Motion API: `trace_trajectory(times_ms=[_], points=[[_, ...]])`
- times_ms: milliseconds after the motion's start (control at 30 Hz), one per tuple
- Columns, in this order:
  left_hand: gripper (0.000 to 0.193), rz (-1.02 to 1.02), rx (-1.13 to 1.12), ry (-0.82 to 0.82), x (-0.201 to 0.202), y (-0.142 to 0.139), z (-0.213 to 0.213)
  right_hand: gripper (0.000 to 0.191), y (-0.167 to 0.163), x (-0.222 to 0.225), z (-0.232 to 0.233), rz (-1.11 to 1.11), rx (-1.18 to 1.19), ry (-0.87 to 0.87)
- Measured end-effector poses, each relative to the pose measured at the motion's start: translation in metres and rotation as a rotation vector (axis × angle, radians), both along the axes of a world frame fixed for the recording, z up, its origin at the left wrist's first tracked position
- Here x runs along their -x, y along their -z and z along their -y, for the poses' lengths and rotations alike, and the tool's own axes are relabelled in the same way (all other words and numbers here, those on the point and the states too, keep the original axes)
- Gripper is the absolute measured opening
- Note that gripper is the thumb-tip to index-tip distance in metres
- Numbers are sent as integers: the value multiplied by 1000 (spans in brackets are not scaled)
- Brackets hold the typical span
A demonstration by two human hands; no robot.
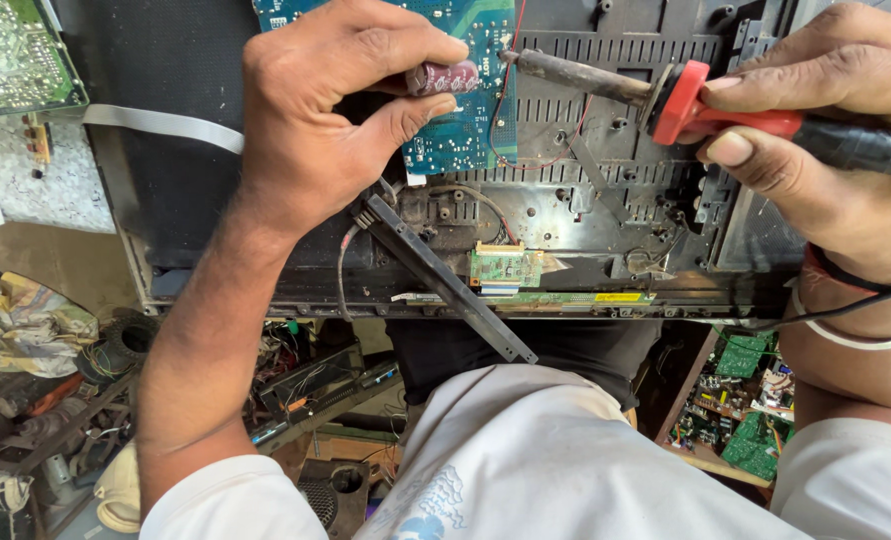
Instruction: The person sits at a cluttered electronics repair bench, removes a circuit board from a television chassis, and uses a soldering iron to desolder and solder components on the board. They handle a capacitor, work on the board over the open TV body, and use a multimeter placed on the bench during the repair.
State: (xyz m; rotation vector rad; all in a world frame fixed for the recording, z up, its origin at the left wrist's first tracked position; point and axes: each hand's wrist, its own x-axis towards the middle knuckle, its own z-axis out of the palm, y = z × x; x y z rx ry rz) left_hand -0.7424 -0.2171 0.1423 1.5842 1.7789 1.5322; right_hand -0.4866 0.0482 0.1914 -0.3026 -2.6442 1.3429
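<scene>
Cluttered repair-shop floor and shelves frame a black metal chassis (605, 200) that lies open across the person's lap. At its upper middle sits a blue-green circuit board (465, 110), and the left hand (315, 110) reaches over it, thumb and fingers closed in a pinch on a small maroon cylindrical capacitor (443, 77) held just above the board. From the right, the right hand (825, 130) is wrapped tight around the red-and-black handle of a soldering iron (685, 95), whose dark metal shaft points left, its tip right beside the capacitor and the board's right edge. A thin red wire (510, 80) runs down along that edge. Lower on the chassis a small green connector board (505, 266) sits near the front rim, and a black metal bar (445, 275) slants from the left hand down toward the person's white shirt (525, 460). Farther out, another green circuit board (10, 55) lies at the upper left, a flat grey ribbon cable (160, 122) crosses beside it, and loose green boards (750, 410) fill a wooden tray at the lower right.
</scene>
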Motion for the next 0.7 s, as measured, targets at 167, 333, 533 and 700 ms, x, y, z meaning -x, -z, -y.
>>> trace_trajectory(times_ms=[167, 333, 533, 700], points=[[26, -28, -1, -10, 1, -2, 1, 24, 2, 1, -1, -11, 21, -9], [27, -2, -1, -38, -1, -4, -1, 24, 1, 0, 1, -4, 31, -1], [23, 15, 8, -37, 0, -4, -1, 24, 2, 1, 0, -19, 40, -14], [21, 24, 29, -13, 2, -5, 1, 23, 2, 2, 1, -12, 21, -14]])
